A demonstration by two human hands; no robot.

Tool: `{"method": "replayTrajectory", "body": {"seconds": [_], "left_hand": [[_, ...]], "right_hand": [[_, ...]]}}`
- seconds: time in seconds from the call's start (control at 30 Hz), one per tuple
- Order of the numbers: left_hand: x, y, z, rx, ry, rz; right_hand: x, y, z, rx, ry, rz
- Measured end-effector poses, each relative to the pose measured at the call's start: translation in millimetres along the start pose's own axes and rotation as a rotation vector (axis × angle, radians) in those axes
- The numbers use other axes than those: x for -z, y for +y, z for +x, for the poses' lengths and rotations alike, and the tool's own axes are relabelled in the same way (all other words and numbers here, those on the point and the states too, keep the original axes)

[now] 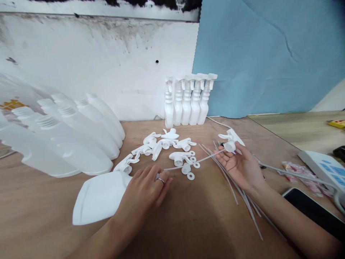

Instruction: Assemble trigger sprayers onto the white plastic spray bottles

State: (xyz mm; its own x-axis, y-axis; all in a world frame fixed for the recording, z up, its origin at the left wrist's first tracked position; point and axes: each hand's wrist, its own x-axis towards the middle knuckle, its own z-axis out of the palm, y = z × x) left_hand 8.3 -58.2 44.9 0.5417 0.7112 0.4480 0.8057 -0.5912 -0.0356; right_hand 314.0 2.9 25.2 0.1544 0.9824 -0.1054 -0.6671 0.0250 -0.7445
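My left hand [147, 187] is wrapped round the neck end of a white bottle [99, 198], which lies tilted with its base toward the lower left. In my right hand [239, 165] is a white spray head [231, 140], held by fingers and thumb. A thin white tube [199, 161] runs from the spray head leftward, its far end close to the fingers of my left hand at the bottle's mouth. Whether that end is inside the mouth cannot be made out. Between the hands lie loose spray heads [179, 158] and white ring washers [191, 176].
Uncapped bottles [78, 144] stand at the left. Several bottles with spray heads [186, 104] stand in a row by the wall. Loose tubes [246, 201] lie beneath my right hand. A dark phone [309, 208] and a white device [326, 167] are at the right.
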Motion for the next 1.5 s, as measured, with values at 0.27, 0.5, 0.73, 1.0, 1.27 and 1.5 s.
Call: {"method": "replayTrajectory", "body": {"seconds": [0.27, 0.5, 0.73, 1.0, 1.27, 1.5], "left_hand": [[1.0, -1, 1, 0.037, -0.02, -0.007], [-0.4, 0, 1, 0.002, 0.01, 0.002], [-1.8, 1, 0, -0.03, 0.048, 0.008], [-9.5, 18, -6, -0.085, 0.094, -0.065], [-18.1, 27, -12, -0.154, 0.197, -0.118], [-23.4, 35, -17, -0.161, 0.213, -0.157]], "right_hand": [[4, -7, 3, 0.014, 0.041, 0.021], [-4, -2, -2, -0.035, 0.062, 0.04], [-20, 11, -23, -0.101, -0.112, -0.076], [-40, 53, -73, -0.37, -0.411, -0.259], [-47, 72, -88, -0.384, -0.386, -0.518], [-52, 77, -93, -0.344, -0.332, -0.643]]}}
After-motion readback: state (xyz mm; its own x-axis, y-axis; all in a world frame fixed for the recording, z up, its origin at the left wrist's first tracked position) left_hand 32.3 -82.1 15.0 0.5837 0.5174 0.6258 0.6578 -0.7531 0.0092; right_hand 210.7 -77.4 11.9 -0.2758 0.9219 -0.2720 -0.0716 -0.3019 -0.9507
